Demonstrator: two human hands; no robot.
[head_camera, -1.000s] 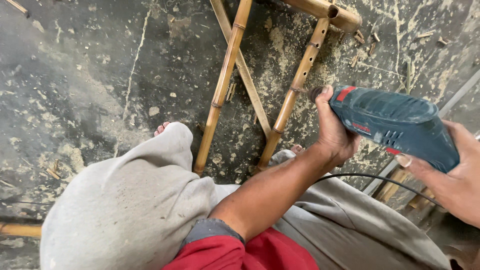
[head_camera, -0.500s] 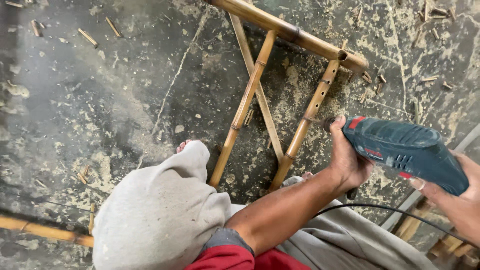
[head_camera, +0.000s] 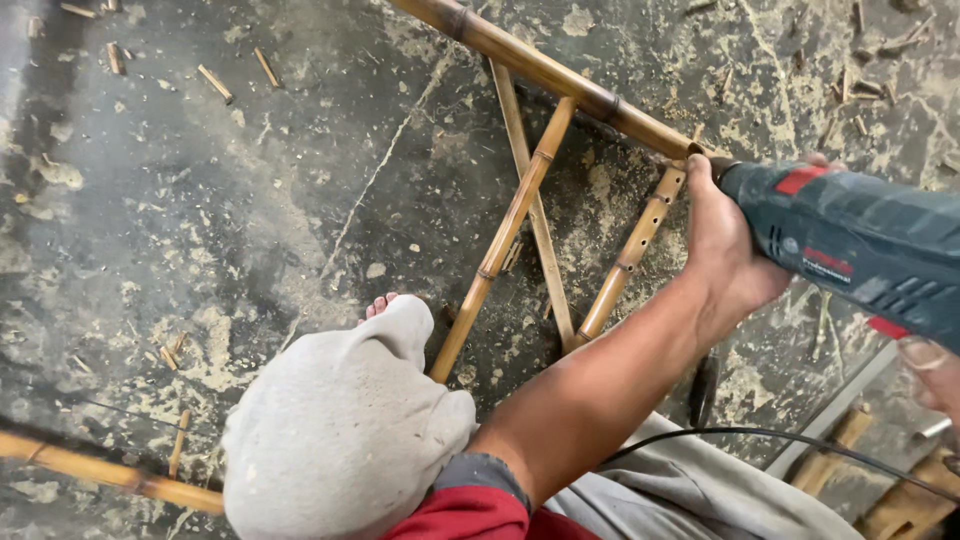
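A dark green power drill (head_camera: 860, 245) with red trim points left at the end of a thick bamboo pole (head_camera: 560, 80). My left hand (head_camera: 725, 245) is wrapped around the drill's nose, right where it meets the pole's end, so the bit is hidden. My right hand (head_camera: 935, 370) holds the drill's handle at the right edge and only a few of its fingers show. The pole tops a bamboo frame, with a holed strut (head_camera: 630, 255) and two crossed struts (head_camera: 510, 230) running down toward my grey-trousered knee (head_camera: 340, 430).
Sawdust and short bamboo offcuts (head_camera: 215, 82) litter the dark concrete floor. Another bamboo pole (head_camera: 110, 475) lies at the lower left. The drill's black cord (head_camera: 760, 435) trails across my lap. Wooden pieces (head_camera: 900, 500) and a pale metal strip (head_camera: 835, 410) lie at the lower right. My bare toes (head_camera: 378, 303) peek past the knee.
The drill and both hands have moved up to the end of the thick bamboo pole, and the frame now sits lower and closer in view.
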